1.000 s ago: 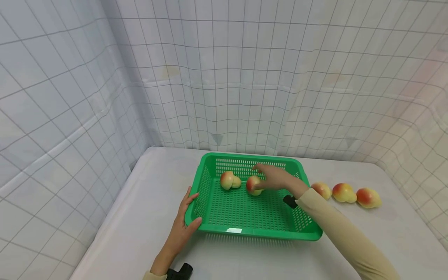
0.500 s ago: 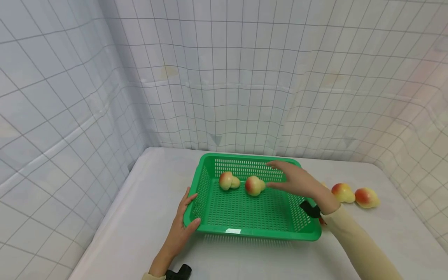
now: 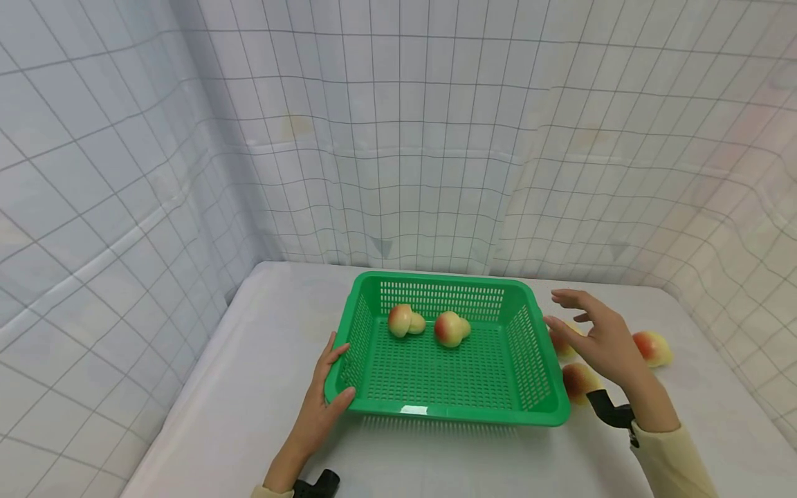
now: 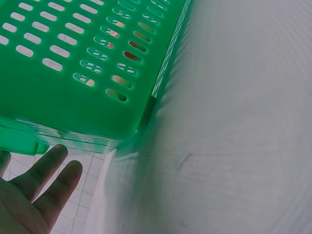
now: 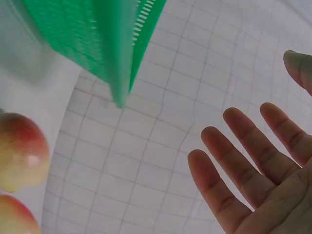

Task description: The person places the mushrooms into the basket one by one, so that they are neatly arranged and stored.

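Observation:
My left hand (image 3: 316,413) rests at the near left corner of a green plastic basket (image 3: 454,416), thumb over the rim. In the left wrist view, fingers (image 4: 57,187) of this hand extend fairly straight and apart beside the basket. Two red-and-yellow fruits lie inside: a left fruit (image 3: 401,321) and a right fruit (image 3: 450,329), each with a smaller bulge. Past the basket's right side, my right hand (image 3: 600,339) hovers above the loose fruits, holding nothing. Its fingers (image 5: 239,170) are spread in the right wrist view. Beneath it, one fruit (image 3: 562,348) is partly covered.
Against the basket's right wall sits another fruit (image 3: 579,382) of the same kind. A further fruit (image 3: 652,348) lies farther right. The white tabletop (image 3: 249,387) meets white gridded sheeting (image 3: 423,173) at the back and sides.
My right hand has left the right fruit inside the basket and moved right, out over the loose fruits. The left hand has stayed at its corner.

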A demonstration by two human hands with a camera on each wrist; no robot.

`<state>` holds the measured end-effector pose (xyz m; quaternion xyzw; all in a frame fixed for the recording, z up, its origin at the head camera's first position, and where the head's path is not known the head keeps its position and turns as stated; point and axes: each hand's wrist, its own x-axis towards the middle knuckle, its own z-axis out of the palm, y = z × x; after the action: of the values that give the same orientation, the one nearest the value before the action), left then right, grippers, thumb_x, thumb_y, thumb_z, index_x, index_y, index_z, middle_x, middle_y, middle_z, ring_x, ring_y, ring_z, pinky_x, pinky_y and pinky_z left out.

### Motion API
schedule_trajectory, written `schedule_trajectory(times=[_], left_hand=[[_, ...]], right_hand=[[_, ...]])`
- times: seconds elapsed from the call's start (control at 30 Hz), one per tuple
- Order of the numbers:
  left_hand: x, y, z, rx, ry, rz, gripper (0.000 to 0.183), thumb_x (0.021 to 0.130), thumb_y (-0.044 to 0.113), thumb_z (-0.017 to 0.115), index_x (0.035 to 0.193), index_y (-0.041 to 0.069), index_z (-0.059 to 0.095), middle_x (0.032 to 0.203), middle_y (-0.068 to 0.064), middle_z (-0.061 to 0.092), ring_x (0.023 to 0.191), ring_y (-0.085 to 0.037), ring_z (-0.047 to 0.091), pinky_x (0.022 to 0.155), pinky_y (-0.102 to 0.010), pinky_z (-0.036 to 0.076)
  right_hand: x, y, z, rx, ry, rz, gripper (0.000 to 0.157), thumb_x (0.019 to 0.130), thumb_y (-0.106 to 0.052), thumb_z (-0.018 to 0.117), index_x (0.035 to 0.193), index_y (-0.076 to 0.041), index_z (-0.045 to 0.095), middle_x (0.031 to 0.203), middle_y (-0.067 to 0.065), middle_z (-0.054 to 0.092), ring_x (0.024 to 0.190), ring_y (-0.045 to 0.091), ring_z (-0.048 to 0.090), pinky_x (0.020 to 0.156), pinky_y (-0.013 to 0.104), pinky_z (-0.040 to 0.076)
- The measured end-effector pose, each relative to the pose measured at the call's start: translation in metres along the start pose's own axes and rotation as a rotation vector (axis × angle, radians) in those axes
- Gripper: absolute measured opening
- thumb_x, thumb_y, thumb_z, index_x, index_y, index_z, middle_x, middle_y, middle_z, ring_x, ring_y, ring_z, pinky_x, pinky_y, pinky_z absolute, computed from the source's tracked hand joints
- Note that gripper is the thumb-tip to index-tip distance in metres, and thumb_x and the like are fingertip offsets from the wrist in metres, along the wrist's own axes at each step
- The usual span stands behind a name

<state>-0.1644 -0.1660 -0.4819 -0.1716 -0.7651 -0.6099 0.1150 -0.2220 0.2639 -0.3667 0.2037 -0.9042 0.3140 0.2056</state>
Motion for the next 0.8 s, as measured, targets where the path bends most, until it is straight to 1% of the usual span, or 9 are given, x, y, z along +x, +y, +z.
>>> schedule_trajectory(times=[0.1, 0.17, 0.23, 0.3, 0.37, 0.47, 0.53, 0.6, 0.8], left_hand=[[0.000, 0.000, -0.001, 0.004, 0.005, 0.004, 0.062, 0.091, 0.003, 0.052, 0.147, 0.017, 0.031, 0.158, 0.000, 0.002, 0.142, -0.026, 0.000, 0.102, -0.062, 0.012], [0.000, 0.000, -0.002, 0.002, 0.011, 0.004, 0.062, 0.091, 0.003, 0.052, 0.147, 0.016, 0.031, 0.158, 0.003, 0.003, 0.142, -0.026, 0.000, 0.102, -0.062, 0.012], [0.000, -0.001, -0.002, -0.005, 0.014, 0.006, 0.062, 0.091, 0.003, 0.052, 0.147, 0.015, 0.031, 0.158, 0.001, 0.002, 0.142, -0.027, 0.000, 0.102, -0.062, 0.012], [0.001, -0.001, -0.002, -0.011, 0.011, 0.003, 0.061, 0.091, 0.003, 0.052, 0.147, 0.015, 0.031, 0.158, 0.000, 0.002, 0.142, -0.027, -0.001, 0.102, -0.062, 0.012], [0.001, -0.001, -0.001, -0.017, 0.007, 0.003, 0.061, 0.091, 0.003, 0.052, 0.148, 0.015, 0.031, 0.158, -0.001, 0.001, 0.142, -0.027, -0.001, 0.101, -0.063, 0.012], [0.001, -0.001, -0.001, -0.015, 0.004, 0.006, 0.061, 0.091, 0.003, 0.051, 0.148, 0.016, 0.030, 0.158, -0.003, 0.001, 0.142, -0.028, -0.001, 0.101, -0.063, 0.012], [0.001, 0.000, 0.000, -0.013, 0.004, 0.006, 0.061, 0.091, 0.003, 0.051, 0.148, 0.016, 0.030, 0.158, -0.004, 0.001, 0.142, -0.028, -0.001, 0.101, -0.063, 0.013], [0.001, 0.000, 0.000, -0.013, 0.005, 0.004, 0.061, 0.091, 0.004, 0.051, 0.148, 0.015, 0.030, 0.158, -0.005, 0.001, 0.142, -0.028, -0.001, 0.101, -0.063, 0.013], [0.000, 0.001, 0.001, -0.019, 0.007, -0.005, 0.061, 0.091, 0.005, 0.052, 0.147, 0.016, 0.031, 0.158, -0.006, 0.002, 0.142, -0.028, 0.000, 0.101, -0.064, 0.012]], right_hand=[[-0.013, 0.010, 0.003, 0.015, 0.022, 0.054, 0.043, 0.087, -0.020, 0.071, 0.125, -0.010, 0.057, 0.118, 0.006, 0.062, 0.107, 0.021, 0.054, 0.080, 0.015, 0.040], [-0.020, 0.016, 0.006, 0.029, 0.013, 0.089, 0.042, 0.087, -0.022, 0.071, 0.126, -0.011, 0.057, 0.119, 0.006, 0.062, 0.107, 0.022, 0.054, 0.080, 0.018, 0.039], [-0.027, 0.022, 0.008, 0.034, 0.000, 0.117, 0.042, 0.088, -0.024, 0.069, 0.126, -0.010, 0.057, 0.121, 0.007, 0.060, 0.105, 0.025, 0.053, 0.080, 0.025, 0.040], [-0.033, 0.029, 0.010, 0.038, -0.003, 0.121, 0.043, 0.089, -0.024, 0.068, 0.126, -0.008, 0.056, 0.122, 0.009, 0.059, 0.105, 0.028, 0.053, 0.081, 0.027, 0.039], [-0.039, 0.034, 0.010, 0.038, 0.002, 0.117, 0.042, 0.089, -0.022, 0.069, 0.126, -0.005, 0.056, 0.122, 0.011, 0.059, 0.104, 0.030, 0.052, 0.083, 0.024, 0.038], [-0.047, 0.043, 0.011, 0.029, 0.014, 0.108, 0.043, 0.087, -0.019, 0.071, 0.124, -0.002, 0.057, 0.121, 0.011, 0.059, 0.106, 0.029, 0.051, 0.085, 0.012, 0.033], [-0.053, 0.047, 0.011, 0.017, 0.012, 0.111, 0.045, 0.086, -0.019, 0.072, 0.124, -0.001, 0.057, 0.121, 0.011, 0.058, 0.106, 0.027, 0.049, 0.085, 0.011, 0.032], [-0.058, 0.051, 0.011, 0.005, 0.009, 0.117, 0.047, 0.085, -0.020, 0.073, 0.124, -0.001, 0.056, 0.120, 0.011, 0.058, 0.108, 0.025, 0.048, 0.084, 0.015, 0.033], [-0.070, 0.060, 0.014, 0.017, -0.009, 0.130, 0.056, 0.081, -0.019, 0.077, 0.127, 0.002, 0.053, 0.123, 0.015, 0.056, 0.111, 0.031, 0.046, 0.085, 0.039, 0.035]])
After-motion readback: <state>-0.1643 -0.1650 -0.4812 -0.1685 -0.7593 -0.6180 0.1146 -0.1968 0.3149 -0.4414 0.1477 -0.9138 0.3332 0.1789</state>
